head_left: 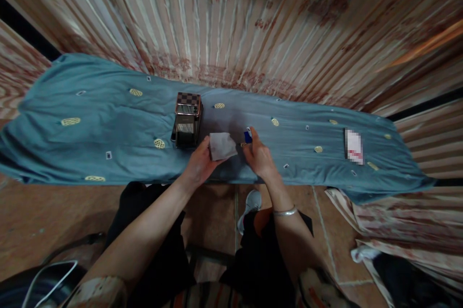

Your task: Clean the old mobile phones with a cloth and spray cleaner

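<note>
My left hand (pixel 200 161) pinches the pale square (pixel 222 146) by its left and lower edges, just above the surface (pixel 300 165), to the right of the stacked phones (pixel 186 122). It looks light and soft, perhaps folded cloth, so I judge a gentle edge hold is enough; squeezing would crease it. A small blue piece (pixel 248 137) shows at my right hand's (pixel 259 156) thumb and index; whether those fingers pinch it, I cannot tell.
</note>
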Demonstrator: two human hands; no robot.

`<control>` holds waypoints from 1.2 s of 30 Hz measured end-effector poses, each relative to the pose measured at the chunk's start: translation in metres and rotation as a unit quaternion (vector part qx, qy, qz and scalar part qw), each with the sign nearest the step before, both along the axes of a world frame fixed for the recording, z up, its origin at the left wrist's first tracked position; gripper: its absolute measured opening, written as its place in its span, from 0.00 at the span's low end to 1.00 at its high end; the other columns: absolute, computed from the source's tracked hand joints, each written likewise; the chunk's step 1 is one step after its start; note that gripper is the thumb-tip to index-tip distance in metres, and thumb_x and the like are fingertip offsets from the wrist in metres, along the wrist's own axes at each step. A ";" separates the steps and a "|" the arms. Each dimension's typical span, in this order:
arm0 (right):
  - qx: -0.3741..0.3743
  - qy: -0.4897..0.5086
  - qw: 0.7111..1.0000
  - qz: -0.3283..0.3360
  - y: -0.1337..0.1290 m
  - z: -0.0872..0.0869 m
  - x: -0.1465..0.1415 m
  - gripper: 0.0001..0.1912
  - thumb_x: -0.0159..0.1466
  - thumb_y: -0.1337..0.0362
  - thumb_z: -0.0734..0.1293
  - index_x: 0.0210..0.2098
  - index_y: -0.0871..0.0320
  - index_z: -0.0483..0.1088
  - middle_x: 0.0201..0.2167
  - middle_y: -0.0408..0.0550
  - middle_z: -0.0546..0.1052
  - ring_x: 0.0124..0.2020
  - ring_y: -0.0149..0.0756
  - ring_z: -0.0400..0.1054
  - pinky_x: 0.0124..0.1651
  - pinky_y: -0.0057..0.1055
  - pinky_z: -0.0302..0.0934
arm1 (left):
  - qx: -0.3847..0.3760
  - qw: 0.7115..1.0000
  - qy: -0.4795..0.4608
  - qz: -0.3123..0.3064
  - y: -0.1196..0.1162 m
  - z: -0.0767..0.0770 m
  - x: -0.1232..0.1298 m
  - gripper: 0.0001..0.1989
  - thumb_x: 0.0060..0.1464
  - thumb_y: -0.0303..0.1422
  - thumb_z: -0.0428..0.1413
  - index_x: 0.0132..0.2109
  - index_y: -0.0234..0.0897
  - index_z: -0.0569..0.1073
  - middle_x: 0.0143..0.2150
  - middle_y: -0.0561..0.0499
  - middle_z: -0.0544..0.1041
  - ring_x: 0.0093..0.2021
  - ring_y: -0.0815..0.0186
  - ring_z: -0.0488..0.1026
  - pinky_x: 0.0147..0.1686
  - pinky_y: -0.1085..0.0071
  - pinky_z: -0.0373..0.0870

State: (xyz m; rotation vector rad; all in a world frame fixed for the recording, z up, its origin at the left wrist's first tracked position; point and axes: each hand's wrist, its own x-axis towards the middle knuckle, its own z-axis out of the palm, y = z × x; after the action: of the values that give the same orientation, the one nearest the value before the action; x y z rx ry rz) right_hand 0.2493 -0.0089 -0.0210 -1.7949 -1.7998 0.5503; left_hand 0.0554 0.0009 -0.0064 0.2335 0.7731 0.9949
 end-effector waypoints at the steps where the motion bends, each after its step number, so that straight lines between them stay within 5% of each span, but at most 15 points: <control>1: 0.000 -0.032 0.999 -0.004 0.001 -0.004 0.000 0.36 0.67 0.62 0.59 0.72 0.69 0.53 0.44 0.64 0.82 0.42 0.54 0.77 0.48 0.47 0.69 | -0.001 1.000 0.003 -0.002 0.000 0.002 0.000 0.19 0.69 0.39 0.46 0.49 0.33 0.79 0.48 0.40 0.82 0.48 0.56 0.79 0.49 0.58 0.77; 5: 0.043 -0.074 0.996 -0.026 0.005 -0.012 -0.003 0.31 0.68 0.63 0.61 0.67 0.68 0.60 0.57 0.71 0.76 0.57 0.59 0.72 0.59 0.54 0.65 | -0.005 1.000 0.019 -0.007 -0.002 0.007 0.000 0.23 0.71 0.40 0.43 0.46 0.34 0.80 0.46 0.41 0.83 0.49 0.55 0.80 0.49 0.57 0.78; 8: 0.104 0.016 0.994 -0.022 0.005 -0.008 -0.007 0.27 0.70 0.55 0.62 0.64 0.63 0.66 0.64 0.67 0.71 0.65 0.55 0.66 0.66 0.55 0.60 | 0.008 1.000 0.006 -0.028 -0.003 0.007 -0.001 0.22 0.70 0.42 0.46 0.49 0.33 0.80 0.47 0.40 0.83 0.52 0.53 0.79 0.52 0.54 0.77; 12: 0.008 0.249 0.967 0.052 0.005 -0.001 -0.017 0.29 0.65 0.42 0.66 0.55 0.55 0.76 0.50 0.54 0.82 0.52 0.48 0.76 0.56 0.44 0.71 | 0.028 0.996 -0.014 -0.079 -0.006 0.008 -0.004 0.26 0.70 0.43 0.43 0.56 0.30 0.77 0.49 0.38 0.83 0.54 0.52 0.79 0.56 0.53 0.75; 16: -0.111 0.378 0.912 0.118 0.006 0.001 -0.031 0.24 0.56 0.41 0.74 0.41 0.53 0.82 0.37 0.45 0.84 0.41 0.44 0.78 0.49 0.41 0.72 | 0.043 0.995 0.011 -0.092 -0.009 0.008 -0.007 0.27 0.71 0.44 0.41 0.55 0.29 0.78 0.46 0.39 0.84 0.53 0.54 0.80 0.55 0.56 0.75; 20: -0.086 0.441 0.889 0.091 0.007 0.000 -0.038 0.17 0.50 0.45 0.78 0.28 0.52 0.82 0.40 0.44 0.84 0.42 0.41 0.77 0.49 0.37 0.70 | 0.089 0.991 0.039 -0.090 -0.011 0.003 -0.011 0.26 0.66 0.49 0.50 0.53 0.31 0.79 0.46 0.40 0.84 0.52 0.53 0.79 0.53 0.56 0.76; 23: -0.098 0.495 0.863 0.036 0.009 0.000 -0.036 0.18 0.48 0.45 0.80 0.27 0.53 0.81 0.32 0.42 0.83 0.33 0.37 0.75 0.40 0.33 0.69 | 0.168 0.973 0.151 -0.039 -0.012 0.001 -0.020 0.26 0.58 0.51 0.58 0.50 0.33 0.80 0.50 0.39 0.82 0.50 0.51 0.79 0.50 0.55 0.77; 25: -0.102 0.535 0.839 -0.007 0.010 0.001 -0.033 0.19 0.47 0.46 0.80 0.26 0.54 0.81 0.24 0.40 0.81 0.27 0.35 0.72 0.35 0.32 0.67 | 0.257 0.920 0.295 0.012 -0.010 0.002 -0.032 0.24 0.55 0.49 0.61 0.50 0.34 0.80 0.51 0.39 0.81 0.49 0.52 0.78 0.50 0.56 0.76; 29: -0.095 0.591 0.800 -0.039 0.012 0.002 -0.031 0.19 0.44 0.48 0.82 0.26 0.53 0.79 0.22 0.40 0.80 0.25 0.34 0.72 0.33 0.30 0.66 | 0.414 0.707 0.565 0.089 0.006 -0.001 -0.064 0.25 0.55 0.42 0.62 0.58 0.39 0.75 0.59 0.40 0.77 0.61 0.50 0.71 0.62 0.51 0.67; 31: -0.101 0.600 0.793 -0.041 0.012 0.002 -0.032 0.19 0.44 0.48 0.82 0.25 0.53 0.78 0.21 0.39 0.80 0.25 0.35 0.72 0.32 0.30 0.65 | 0.418 0.636 0.639 0.114 0.017 -0.010 -0.077 0.34 0.51 0.40 0.65 0.64 0.36 0.69 0.67 0.36 0.69 0.69 0.46 0.63 0.69 0.47 0.57; 33: -0.106 0.605 0.788 -0.045 0.011 0.002 -0.033 0.19 0.44 0.48 0.82 0.25 0.53 0.78 0.21 0.39 0.79 0.25 0.35 0.72 0.31 0.29 0.64 | 0.393 0.606 0.682 0.116 0.026 -0.022 -0.084 0.44 0.47 0.41 0.68 0.68 0.33 0.64 0.71 0.32 0.63 0.73 0.41 0.57 0.71 0.44 0.52; 36: -0.108 0.610 0.783 -0.047 0.011 0.004 -0.033 0.19 0.42 0.48 0.82 0.25 0.54 0.79 0.21 0.39 0.80 0.23 0.34 0.71 0.30 0.29 0.64 | 0.367 0.601 0.703 0.099 0.034 -0.038 -0.085 0.51 0.44 0.42 0.70 0.70 0.30 0.59 0.72 0.29 0.61 0.73 0.40 0.55 0.71 0.44 0.52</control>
State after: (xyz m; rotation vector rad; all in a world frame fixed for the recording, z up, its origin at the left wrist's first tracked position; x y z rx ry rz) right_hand 0.2165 0.0016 -0.0173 -1.0801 -0.7224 1.4776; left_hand -0.0298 0.0350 -0.0447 1.8751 1.7912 1.1958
